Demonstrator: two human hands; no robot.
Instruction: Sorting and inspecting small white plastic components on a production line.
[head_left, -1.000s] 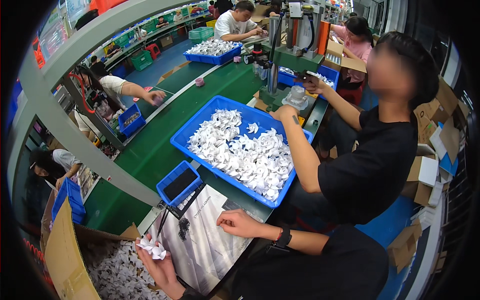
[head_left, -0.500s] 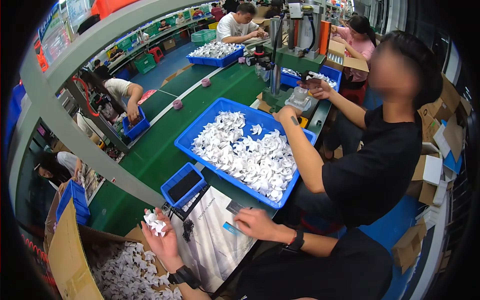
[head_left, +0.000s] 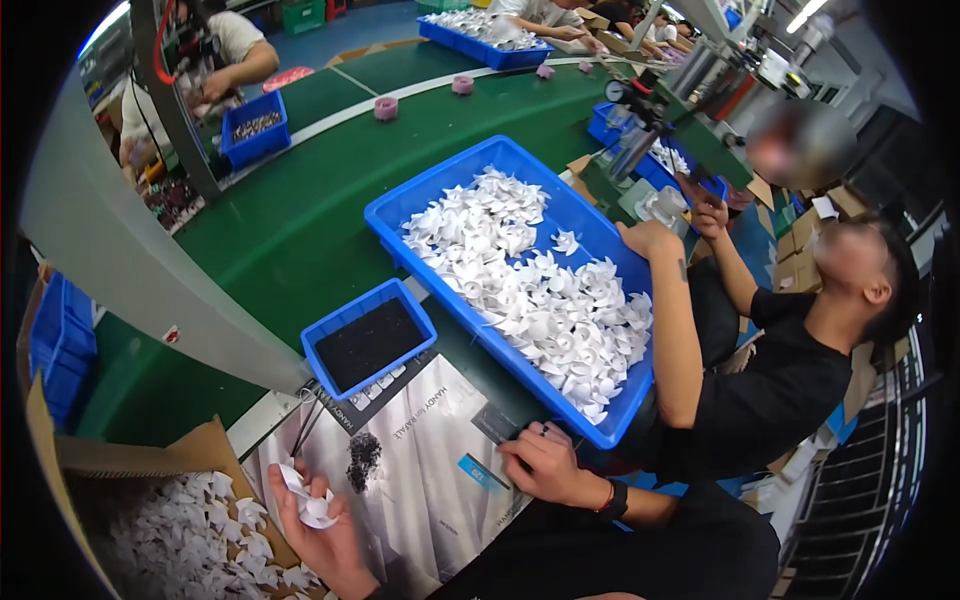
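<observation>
In the lower left of the frame, my left hand has its fingers bent around white fan-shaped paper-like work; I cannot tell if it is one piece or two. My right hand is right of the lower centre, fingers curled, near the blue label of the printed sheet on the bench; whether they pinch some tiny part, I cannot tell. About progress, I judge with care: many white fans lie in the large blue tray at the centre, and many others are in the cardboard box at the lower left, so much quantity is there, but which are finished I cannot say. Black small parts are left too, one loose heap on the sheet and more in the small blue tray above it. I see no black part on the work I hold.
</observation>
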